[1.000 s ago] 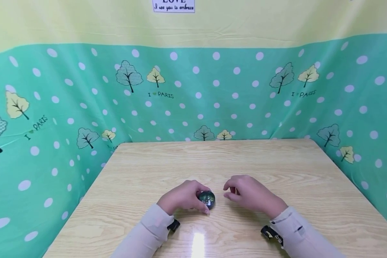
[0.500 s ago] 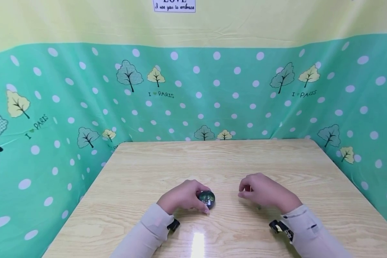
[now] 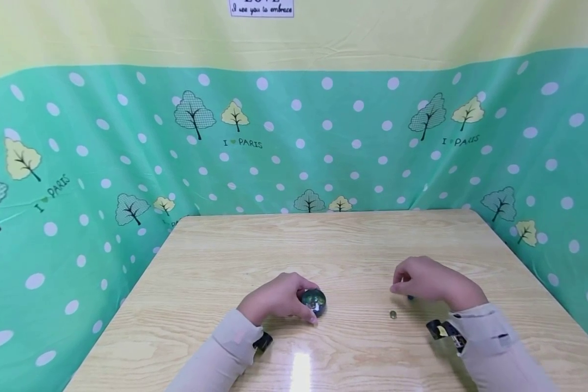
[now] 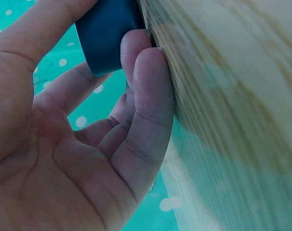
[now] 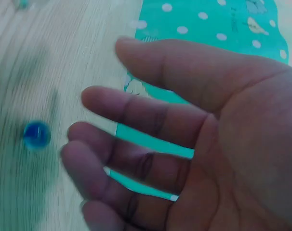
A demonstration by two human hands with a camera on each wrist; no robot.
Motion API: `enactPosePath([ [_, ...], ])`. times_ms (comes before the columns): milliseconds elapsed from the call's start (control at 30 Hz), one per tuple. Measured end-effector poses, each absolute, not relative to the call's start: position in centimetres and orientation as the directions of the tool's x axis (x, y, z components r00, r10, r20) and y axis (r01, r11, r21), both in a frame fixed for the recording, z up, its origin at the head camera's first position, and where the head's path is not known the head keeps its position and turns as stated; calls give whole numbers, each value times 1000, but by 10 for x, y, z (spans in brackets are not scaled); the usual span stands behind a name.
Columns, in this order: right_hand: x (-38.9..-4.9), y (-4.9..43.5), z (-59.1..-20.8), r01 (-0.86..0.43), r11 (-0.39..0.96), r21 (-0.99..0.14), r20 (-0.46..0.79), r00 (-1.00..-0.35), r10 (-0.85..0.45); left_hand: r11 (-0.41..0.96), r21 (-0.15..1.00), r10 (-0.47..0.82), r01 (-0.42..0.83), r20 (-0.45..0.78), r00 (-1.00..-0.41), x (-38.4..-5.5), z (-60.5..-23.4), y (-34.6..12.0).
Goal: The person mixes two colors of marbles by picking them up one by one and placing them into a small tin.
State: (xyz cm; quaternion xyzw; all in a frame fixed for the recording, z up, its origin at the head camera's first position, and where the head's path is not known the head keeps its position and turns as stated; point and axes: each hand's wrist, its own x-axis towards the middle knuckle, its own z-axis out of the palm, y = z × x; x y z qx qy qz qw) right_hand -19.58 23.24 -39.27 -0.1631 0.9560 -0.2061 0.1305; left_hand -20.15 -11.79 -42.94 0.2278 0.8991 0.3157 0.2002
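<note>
In the head view, my left hand (image 3: 283, 296) grips a small cylindrical container (image 3: 314, 302) on the table, thumb and fingers on its sides. Its round top looks dark and glossy there; the blue wall of the container (image 4: 110, 36) shows in the left wrist view. What it holds, I cannot tell. My right hand (image 3: 433, 280) hovers over the table, farther right, with relaxed fingers and thumb apart. Just beyond its fingertips in the right wrist view lies a blue marble (image 5: 37, 134), partly hidden in the head view. A greenish marble (image 3: 393, 314) rests on the wood nearby.
The wooden table (image 3: 255, 239) spreads around both hands. A green dotted curtain (image 3: 284, 147) with trees hangs behind it and along both sides. Black wrist cameras sit under both sleeves.
My right hand has moved rightward, away from the container, and the greenish and blue marbles have come into sight on the table. The left hand keeps its hold on the container.
</note>
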Motion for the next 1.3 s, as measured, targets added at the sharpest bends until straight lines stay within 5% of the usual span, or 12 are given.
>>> enactPosePath([
  [500,-198,244,-400,-125,901,-414,-278,-926,-256,686,667,543,290,-205,-814,-201,-428,-118],
  [1300,-195,234,-400,-191,881,-434,-235,-920,-315,700,646,539,304,-199,-818,-201,-429,-118],
])
